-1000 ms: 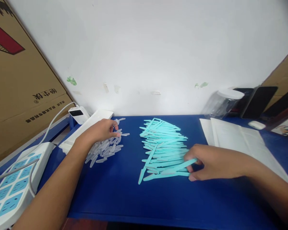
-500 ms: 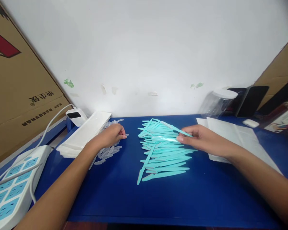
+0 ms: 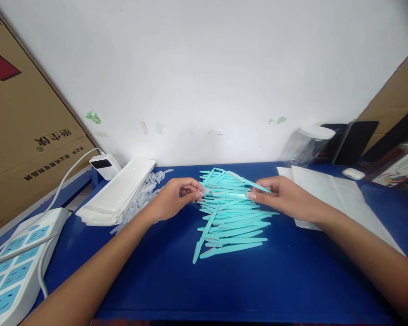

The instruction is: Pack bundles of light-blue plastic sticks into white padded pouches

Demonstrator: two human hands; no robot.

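A heap of turquoise eyebrow razors (image 3: pixel 236 228) lies in the middle of the blue table. My right hand (image 3: pixel 280 194), at the heap's right edge, is closed on eyebrow razors: one handle slants up and left from the fingers (image 3: pixel 255 184), and another lies between thumb and fingertips, pointing left. At the left edge of the heap, my left hand (image 3: pixel 178 197) pinches a small clear blade cap (image 3: pixel 204 192) by the far end of that razor. Whether cap and blade touch cannot be made out. Left of it lies a pile of clear caps (image 3: pixel 141 199), partly hidden by my left forearm.
Stacked white trays or sleeves (image 3: pixel 112 194) lie beside the caps. A power strip (image 3: pixel 20 267) with cables and a white device (image 3: pixel 105 166) stand at left. White sheets (image 3: pixel 336 194), a clear jar (image 3: pixel 308 145), a phone (image 3: pixel 355 142) and a small white case (image 3: pixel 353 174) are at right.
My left hand has moved right from the cap pile to the razor heap, carrying a clear cap. The right hand stays nearly in place with its razors.
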